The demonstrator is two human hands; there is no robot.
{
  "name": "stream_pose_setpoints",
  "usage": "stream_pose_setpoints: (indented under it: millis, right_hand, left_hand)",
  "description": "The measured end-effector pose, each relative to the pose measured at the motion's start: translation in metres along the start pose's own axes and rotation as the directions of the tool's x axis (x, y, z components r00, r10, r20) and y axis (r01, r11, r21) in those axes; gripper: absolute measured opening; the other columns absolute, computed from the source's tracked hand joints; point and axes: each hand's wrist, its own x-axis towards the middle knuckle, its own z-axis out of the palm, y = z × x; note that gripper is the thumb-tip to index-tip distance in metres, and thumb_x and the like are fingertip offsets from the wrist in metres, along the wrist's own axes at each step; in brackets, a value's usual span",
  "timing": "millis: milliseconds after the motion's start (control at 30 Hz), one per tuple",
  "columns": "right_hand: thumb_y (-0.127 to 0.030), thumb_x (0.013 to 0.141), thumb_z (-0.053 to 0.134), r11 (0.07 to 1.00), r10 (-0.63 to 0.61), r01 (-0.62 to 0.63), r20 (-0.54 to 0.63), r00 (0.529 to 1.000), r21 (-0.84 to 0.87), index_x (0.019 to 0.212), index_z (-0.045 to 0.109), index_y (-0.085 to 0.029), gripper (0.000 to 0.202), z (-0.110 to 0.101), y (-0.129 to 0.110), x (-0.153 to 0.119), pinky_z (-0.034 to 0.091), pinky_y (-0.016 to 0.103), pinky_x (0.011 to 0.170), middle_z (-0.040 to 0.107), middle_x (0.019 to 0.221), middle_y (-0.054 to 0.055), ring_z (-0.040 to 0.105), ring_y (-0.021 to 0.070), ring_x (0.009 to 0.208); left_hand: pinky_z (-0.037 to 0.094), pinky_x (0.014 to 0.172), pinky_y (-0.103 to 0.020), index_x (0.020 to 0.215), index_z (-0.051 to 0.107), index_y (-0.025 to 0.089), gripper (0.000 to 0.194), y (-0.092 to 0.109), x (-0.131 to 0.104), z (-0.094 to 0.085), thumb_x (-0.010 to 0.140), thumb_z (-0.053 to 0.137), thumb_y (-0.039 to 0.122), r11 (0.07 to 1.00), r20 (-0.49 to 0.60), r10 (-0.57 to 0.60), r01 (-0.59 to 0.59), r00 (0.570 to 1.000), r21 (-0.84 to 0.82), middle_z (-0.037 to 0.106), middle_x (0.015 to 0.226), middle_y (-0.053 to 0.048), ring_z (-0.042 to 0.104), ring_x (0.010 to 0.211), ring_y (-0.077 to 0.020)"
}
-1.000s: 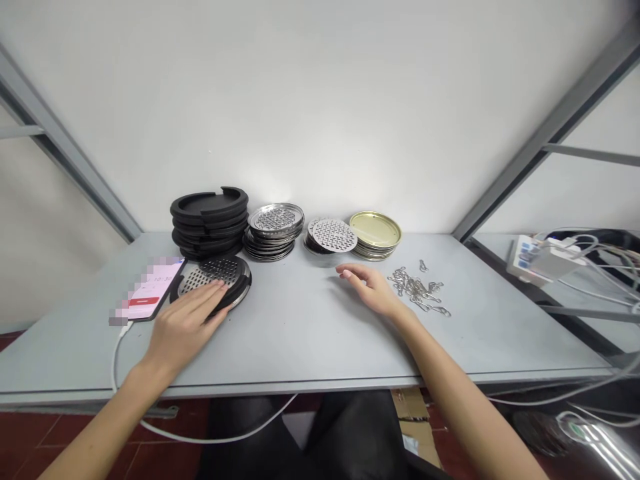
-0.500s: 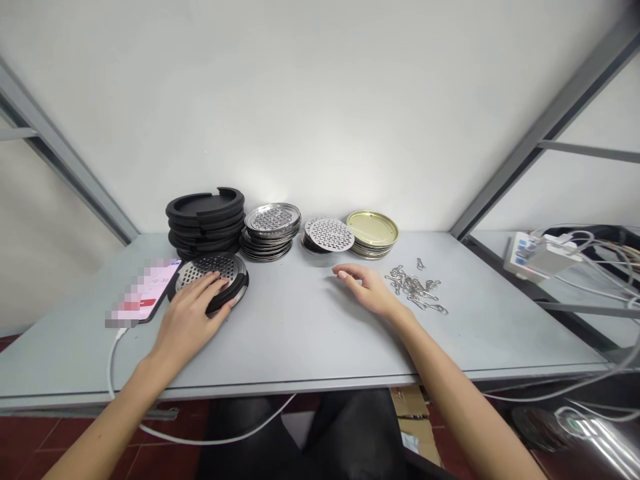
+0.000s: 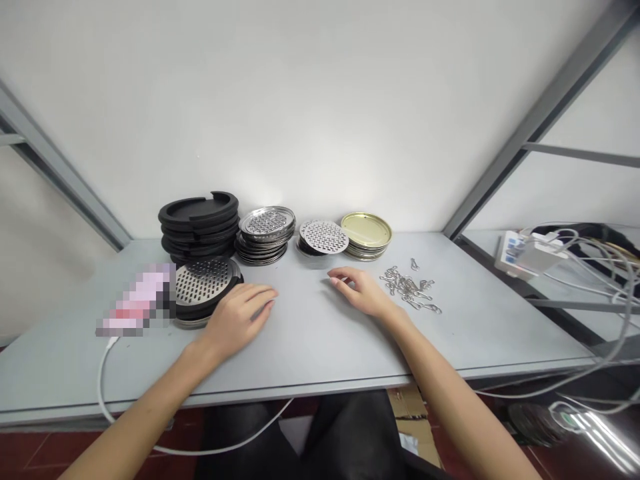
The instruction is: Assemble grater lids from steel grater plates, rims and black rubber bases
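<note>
My left hand [image 3: 241,317] rests beside a round perforated metal plate [image 3: 205,280] with a black rim, its fingers stretched out to the right and nothing held. That plate sits on another round metal-edged piece, partly covered by the hand. My right hand [image 3: 357,291] lies on the table with loosely bent fingers, thumb apart, and holds nothing. To its right is a loose heap of small metal clips [image 3: 407,288]. Behind the hands stand stacked black rings [image 3: 200,223], rimmed perforated metal discs [image 3: 267,223], flat perforated discs [image 3: 325,238] and gold-coloured lids [image 3: 367,230].
A phone [image 3: 137,300], partly blurred out, lies at the left on the grey table [image 3: 300,353], with a white cable [image 3: 103,373] running off the front edge. At the right, a power strip [image 3: 530,252] carries tangled cables. A white wall [image 3: 320,120] closes the back.
My left hand has come off the perforated plate and moved right, onto the table beside it. My right hand stays nearly in place. The view has shifted slightly.
</note>
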Motion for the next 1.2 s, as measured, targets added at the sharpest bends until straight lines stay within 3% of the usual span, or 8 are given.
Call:
stream_pose_setpoints:
  millis: [67,167,300,433,600,900,1200]
  right_hand:
    - [-0.038,0.093,0.05,1.0,-0.012,0.012,-0.014,1.0,-0.016,0.107,0.068,-0.019,0.03,0.0,0.001,0.0,0.053,0.035,0.08,0.072,0.104,0.009,0.067,0.0216,0.091]
    - [-0.031,0.092,0.049,0.998,-0.042,0.041,-0.025,0.999,-0.039,0.101,0.069,-0.019,0.025,-0.001,0.003,0.001,0.052,0.033,0.078,0.072,0.102,0.008,0.066,0.0211,0.091]
    - [-0.026,0.091,0.048,0.996,-0.073,0.072,-0.013,0.997,-0.054,0.094,0.07,-0.02,0.023,-0.002,0.005,0.001,0.051,0.032,0.076,0.072,0.1,0.007,0.065,0.0204,0.09]
    - [-0.026,0.09,0.05,0.995,-0.062,0.063,0.017,0.998,-0.076,0.098,0.07,-0.02,0.023,-0.002,0.007,0.0,0.051,0.032,0.076,0.072,0.101,0.008,0.065,0.0209,0.089]
    - [-0.028,0.09,0.05,0.994,-0.032,0.039,0.06,0.998,-0.105,0.1,0.07,-0.02,0.024,0.001,0.007,0.0,0.051,0.033,0.074,0.072,0.1,0.008,0.066,0.0212,0.084]
    - [-0.02,0.088,0.05,0.992,-0.008,0.014,0.047,0.999,-0.125,0.097,0.07,-0.019,0.023,0.002,0.006,0.0,0.051,0.031,0.077,0.073,0.1,0.006,0.066,0.0203,0.088]
    - [-0.017,0.085,0.049,0.991,-0.011,0.013,0.019,1.0,-0.13,0.093,0.07,-0.02,0.022,0.0,0.007,0.0,0.05,0.029,0.075,0.073,0.096,0.004,0.067,0.0185,0.085]
  left_hand:
    - [0.053,0.084,-0.036,0.099,0.068,0.019,0.021,0.001,0.02,0.014,0.092,0.048,0.019,0.997,0.073,0.013,-0.008,0.997,-0.074,0.073,0.096,-0.006,0.067,0.088,-0.0207]
    - [0.054,0.084,-0.034,0.1,0.067,0.019,0.02,-0.001,0.045,0.035,0.091,0.05,0.02,0.988,0.141,-0.01,0.032,0.99,-0.151,0.071,0.1,-0.006,0.067,0.092,-0.0208]
    - [0.05,0.094,-0.039,0.112,0.064,0.018,0.025,-0.005,0.053,0.053,0.09,0.054,0.025,0.985,0.193,0.002,0.031,0.981,-0.169,0.067,0.113,-0.009,0.063,0.104,-0.0239]
    - [0.049,0.096,-0.043,0.115,0.063,0.017,0.028,-0.003,0.043,0.052,0.091,0.056,0.028,0.988,0.228,0.012,0.023,0.974,-0.15,0.067,0.114,-0.011,0.061,0.106,-0.0258]
    - [0.049,0.095,-0.041,0.114,0.064,0.018,0.027,-0.003,0.04,0.045,0.091,0.056,0.029,0.98,0.196,-0.01,0.049,0.981,-0.191,0.067,0.113,-0.01,0.061,0.105,-0.025]
    - [0.05,0.093,-0.038,0.111,0.065,0.017,0.023,-0.011,0.039,0.044,0.092,0.053,0.023,0.961,0.172,-0.087,0.128,0.981,-0.245,0.069,0.109,-0.008,0.063,0.103,-0.0227]
    - [0.05,0.092,-0.036,0.108,0.066,0.016,0.022,-0.006,0.034,0.051,0.093,0.049,0.017,0.966,0.181,-0.021,0.066,0.983,-0.25,0.069,0.105,-0.007,0.063,0.099,-0.0211]
